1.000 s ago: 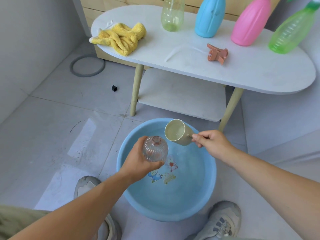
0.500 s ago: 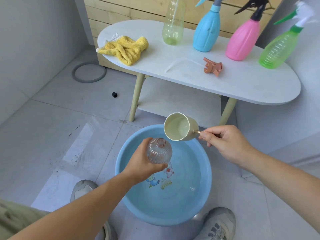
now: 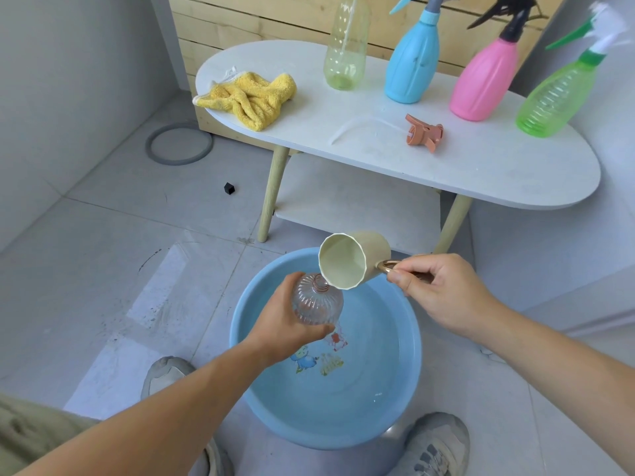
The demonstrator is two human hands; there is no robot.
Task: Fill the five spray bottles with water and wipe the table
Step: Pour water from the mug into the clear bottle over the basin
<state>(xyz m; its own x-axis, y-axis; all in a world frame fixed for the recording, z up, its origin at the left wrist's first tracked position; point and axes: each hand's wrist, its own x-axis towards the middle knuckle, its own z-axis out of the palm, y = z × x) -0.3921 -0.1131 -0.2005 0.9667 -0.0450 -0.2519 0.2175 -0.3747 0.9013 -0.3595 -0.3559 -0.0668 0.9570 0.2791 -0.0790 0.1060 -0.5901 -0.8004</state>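
Note:
My left hand (image 3: 281, 324) grips a clear ribbed bottle (image 3: 318, 304) with no cap, held over the blue basin (image 3: 409, 383) of water. My right hand (image 3: 439, 293) holds a cream cup (image 3: 350, 259) by its handle, tipped far over with its rim at the bottle's neck. On the white table (image 3: 481, 166) stand a clear yellowish bottle (image 3: 345, 53), a blue spray bottle (image 3: 414, 60), a pink spray bottle (image 3: 484, 77) and a green spray bottle (image 3: 560, 94). A peach spray head (image 3: 424, 132) lies loose on the table. A yellow cloth (image 3: 251, 97) is bunched at the table's left end.
The table has wooden legs (image 3: 271, 197) and a lower shelf (image 3: 357, 204). A grey ring (image 3: 178, 144) and a small black cube (image 3: 229, 188) lie on the tiled floor. My shoes (image 3: 436, 444) flank the basin. A wooden slat wall (image 3: 261, 25) stands behind the table.
The cup has tipped further over and its rim has come down to the bottle's neck. The view has tilted up, showing more of the spray bottles.

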